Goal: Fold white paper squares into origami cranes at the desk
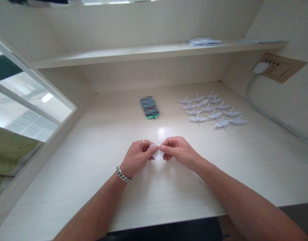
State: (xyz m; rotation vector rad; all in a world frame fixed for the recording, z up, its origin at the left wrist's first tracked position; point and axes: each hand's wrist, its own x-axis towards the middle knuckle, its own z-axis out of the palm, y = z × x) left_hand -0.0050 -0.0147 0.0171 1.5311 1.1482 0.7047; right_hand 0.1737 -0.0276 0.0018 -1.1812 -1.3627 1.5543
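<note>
Left hand (136, 156) and right hand (180, 150) pinching folded white paper (159, 155), sharp-winged cranes (215, 115), grained desk (76, 174)

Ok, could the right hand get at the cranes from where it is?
Probably yes: the cranes sit ahead of the right hand and to its right, with nothing visible standing between. It's occupied with the paper, though, so it would likely need to let go first.

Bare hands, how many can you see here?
2: the bare left hand, with a silver chain bracelet at its wrist, and the bare right hand facing it. Both hold the same small folded white paper.
</note>
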